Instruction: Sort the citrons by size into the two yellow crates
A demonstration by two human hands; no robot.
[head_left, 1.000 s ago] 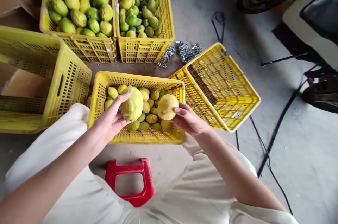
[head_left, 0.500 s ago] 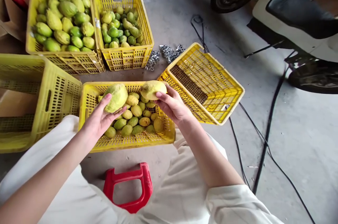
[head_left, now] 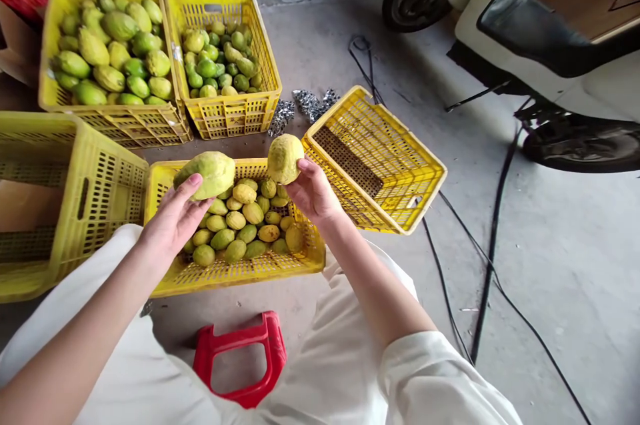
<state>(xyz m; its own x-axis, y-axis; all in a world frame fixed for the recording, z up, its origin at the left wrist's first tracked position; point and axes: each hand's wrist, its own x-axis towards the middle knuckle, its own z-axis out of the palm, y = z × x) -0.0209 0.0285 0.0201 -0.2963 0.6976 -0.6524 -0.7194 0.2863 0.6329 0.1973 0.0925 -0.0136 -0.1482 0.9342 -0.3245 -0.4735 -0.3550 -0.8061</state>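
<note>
The left hand grasps a large green-yellow fruit, and the right hand grips a yellow fruit by its right side. Both fruits are up at the far side of the near crate, which holds smaller fruits. The left fruit has just swung lengthwise and the right one end-on, probably exposing fresh sides; neither is set down.
</note>
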